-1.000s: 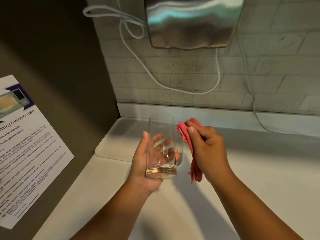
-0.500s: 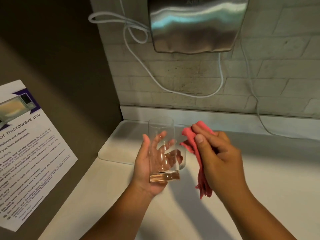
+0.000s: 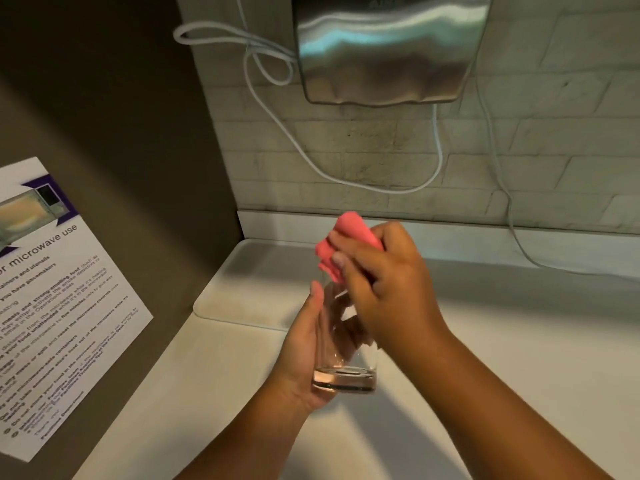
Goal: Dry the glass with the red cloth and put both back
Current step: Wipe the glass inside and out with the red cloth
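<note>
A clear tall glass stands upright in my left hand, which wraps it from the left side above the white counter. My right hand holds the bunched red cloth at the glass's rim, its fingers over the opening. The upper part of the glass is hidden behind my right hand and the cloth. I cannot tell how far the cloth reaches inside.
A white tray lies on the counter against the back wall, just beyond the hands. A steel dryer hangs on the tiled wall with white cables looping below it. A microwave notice is stuck to the dark left wall.
My right hand has carried the red cloth from beside the glass up and left onto its rim. The cloth no longer hangs loose. My left hand keeps holding the glass.
</note>
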